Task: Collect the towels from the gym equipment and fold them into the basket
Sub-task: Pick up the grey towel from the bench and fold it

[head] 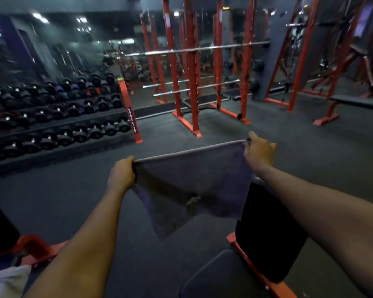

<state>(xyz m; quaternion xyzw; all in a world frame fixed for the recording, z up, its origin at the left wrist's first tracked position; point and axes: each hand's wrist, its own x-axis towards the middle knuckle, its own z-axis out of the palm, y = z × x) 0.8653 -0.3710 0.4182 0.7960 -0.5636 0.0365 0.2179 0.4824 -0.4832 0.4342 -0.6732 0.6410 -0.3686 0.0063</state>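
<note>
A purple-grey towel [190, 181] hangs stretched in the air in front of me, over the dark gym floor. My left hand [121, 176] grips its upper left corner and my right hand [259, 152] grips its upper right corner, so the top edge is pulled taut between them. The lower part of the towel droops to a point, partly doubled over. No basket is in view.
A black padded bench [269, 233] with an orange frame stands just below my right forearm. A long dumbbell rack [58, 117] runs along the left. Red squat racks [192, 82] with barbells stand ahead. A pale cloth [4, 280] lies at the bottom left corner.
</note>
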